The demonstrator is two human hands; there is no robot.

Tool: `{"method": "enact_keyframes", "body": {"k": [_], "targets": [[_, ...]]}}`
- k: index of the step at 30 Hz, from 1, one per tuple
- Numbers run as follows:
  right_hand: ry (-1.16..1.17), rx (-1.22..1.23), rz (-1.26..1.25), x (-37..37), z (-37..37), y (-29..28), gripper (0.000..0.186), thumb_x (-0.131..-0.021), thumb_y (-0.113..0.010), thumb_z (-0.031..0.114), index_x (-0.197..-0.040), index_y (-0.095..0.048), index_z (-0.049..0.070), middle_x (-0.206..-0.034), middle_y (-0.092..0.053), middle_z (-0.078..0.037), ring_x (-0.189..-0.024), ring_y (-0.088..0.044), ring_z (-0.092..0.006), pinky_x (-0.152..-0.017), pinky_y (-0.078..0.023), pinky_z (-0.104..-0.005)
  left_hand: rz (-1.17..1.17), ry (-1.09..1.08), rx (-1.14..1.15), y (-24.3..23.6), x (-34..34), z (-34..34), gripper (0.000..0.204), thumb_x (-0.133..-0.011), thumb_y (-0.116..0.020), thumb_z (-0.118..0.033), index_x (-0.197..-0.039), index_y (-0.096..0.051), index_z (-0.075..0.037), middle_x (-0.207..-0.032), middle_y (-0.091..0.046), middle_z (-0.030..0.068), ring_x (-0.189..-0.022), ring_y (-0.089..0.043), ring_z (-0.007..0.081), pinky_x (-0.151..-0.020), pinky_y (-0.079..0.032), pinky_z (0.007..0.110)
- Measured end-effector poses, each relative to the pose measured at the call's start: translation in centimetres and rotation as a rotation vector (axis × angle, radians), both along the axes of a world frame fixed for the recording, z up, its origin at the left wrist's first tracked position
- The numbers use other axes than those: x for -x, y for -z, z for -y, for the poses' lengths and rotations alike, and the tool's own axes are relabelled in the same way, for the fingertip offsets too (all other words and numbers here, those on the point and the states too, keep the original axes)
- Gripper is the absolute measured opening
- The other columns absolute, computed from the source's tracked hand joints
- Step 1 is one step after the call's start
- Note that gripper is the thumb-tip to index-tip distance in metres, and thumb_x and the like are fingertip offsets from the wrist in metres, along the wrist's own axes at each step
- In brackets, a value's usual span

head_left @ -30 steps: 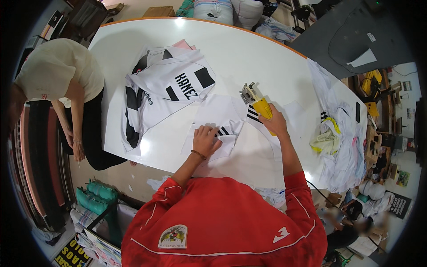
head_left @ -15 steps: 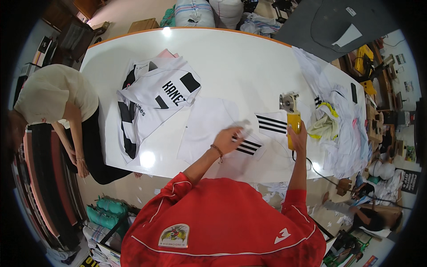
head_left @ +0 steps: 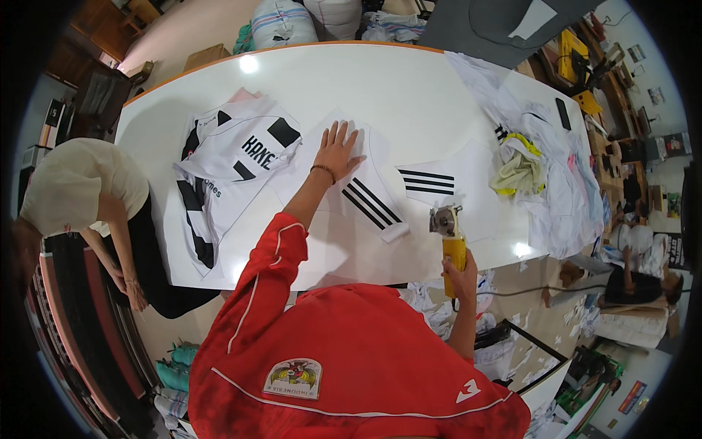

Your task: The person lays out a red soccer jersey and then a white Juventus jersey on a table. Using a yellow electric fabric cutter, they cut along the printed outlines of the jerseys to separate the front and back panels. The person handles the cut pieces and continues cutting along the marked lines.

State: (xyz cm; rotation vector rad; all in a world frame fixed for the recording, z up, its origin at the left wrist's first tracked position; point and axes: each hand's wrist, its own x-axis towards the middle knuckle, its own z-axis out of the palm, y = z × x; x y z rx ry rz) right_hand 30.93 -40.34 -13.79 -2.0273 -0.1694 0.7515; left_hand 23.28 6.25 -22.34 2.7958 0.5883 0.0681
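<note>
My left hand (head_left: 336,152) lies flat, fingers apart, on a white fabric piece (head_left: 380,219) with three black stripes near its lower end. Just right of that lies a second white piece (head_left: 472,164), also striped at one end. My right hand (head_left: 461,272) grips a yellow electric fabric cutter (head_left: 453,245), its round metal head pointing away from me below the second piece; a dark cord runs from it to the right. A folded black-and-white jersey (head_left: 227,190) with printed lettering lies left of my left hand. All the fabric is on a white table (head_left: 365,80).
A co-worker (head_left: 110,183) bends at the table's left edge. A pile of white cloth (head_left: 559,205) with yellow-green fabric (head_left: 515,175) and a dark phone (head_left: 561,113) occupy the right end. Another person (head_left: 632,289) is beyond at right; sacks (head_left: 281,25) stand behind the far edge.
My left hand has moved forward and flattened on the striped piece, which now lies smoother. My right hand has brought the cutter lower, nearer my body, off the other striped piece.
</note>
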Motion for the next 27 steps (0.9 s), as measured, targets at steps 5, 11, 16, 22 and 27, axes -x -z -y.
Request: {"method": "enact_keyframes", "body": {"k": [5, 11, 16, 22, 27], "targets": [[0.061, -0.011, -0.072, 4.0, 2.2, -0.2, 0.049, -0.088, -0.079, 0.012, -0.132, -0.062, -0.002, -0.103, -0.071, -0.011, -0.078, -0.070, -0.0174, -0.068, -0.060, -0.0330, 0.219, 0.415, 0.167, 2.1, 4.4, 6.0, 0.066, -0.103, -0.064, -0.053, -0.160, -0.053, -0.021, -0.173, -0.037, 0.0170, -0.163, -0.026, 0.0400, -0.134, -0.019, 0.056], [0.018, 0.005, -0.023, 5.5, 2.5, -0.7, 0.048, -0.088, -0.079, 0.012, -0.132, -0.064, -0.002, -0.101, -0.073, -0.011, -0.077, -0.070, -0.0173, -0.069, -0.059, -0.0342, -0.048, -0.274, -0.219, 1.2, 7.4, 6.0, 0.087, -0.101, -0.055, -0.071, -0.170, -0.037, -0.022, -0.178, -0.025, 0.0197, -0.161, -0.017, 0.0550, -0.127, -0.016, 0.074], [0.015, 0.013, -0.002, 7.3, 2.7, 0.7, 0.055, -0.087, -0.082, 0.018, -0.136, -0.063, -0.002, -0.102, -0.075, -0.012, -0.080, -0.072, -0.0186, -0.071, -0.060, -0.0360, -0.498, -0.688, 0.136, -5.0, 10.8, 10.6, 0.096, -0.097, -0.057, -0.077, -0.169, -0.038, -0.017, -0.173, -0.029, 0.0280, -0.156, -0.031, 0.0551, -0.119, -0.037, 0.070], [-0.062, 0.067, 0.049, 9.1, 0.9, 0.7, 0.062, -0.086, -0.084, 0.025, -0.139, -0.062, -0.001, -0.106, -0.077, -0.015, -0.091, -0.074, -0.0241, -0.083, -0.059, -0.0398, -0.602, -0.433, 0.397, -9.3, 15.6, 8.2, 0.078, -0.095, -0.069, -0.067, -0.147, -0.065, -0.009, -0.133, -0.072, 0.0263, -0.120, -0.073, 0.0400, -0.100, -0.058, 0.051], [-0.176, 0.143, 0.085, 9.3, -2.1, 0.6, 0.064, -0.088, -0.081, 0.035, -0.140, -0.063, 0.004, -0.110, -0.078, -0.019, -0.101, -0.076, -0.0349, -0.090, -0.058, -0.0452, 0.018, -0.205, -0.151, -1.5, 20.3, 7.7, 0.086, -0.093, -0.069, -0.070, -0.160, -0.053, -0.018, -0.170, -0.037, 0.0272, -0.157, -0.034, 0.0507, -0.121, -0.033, 0.070]]}}
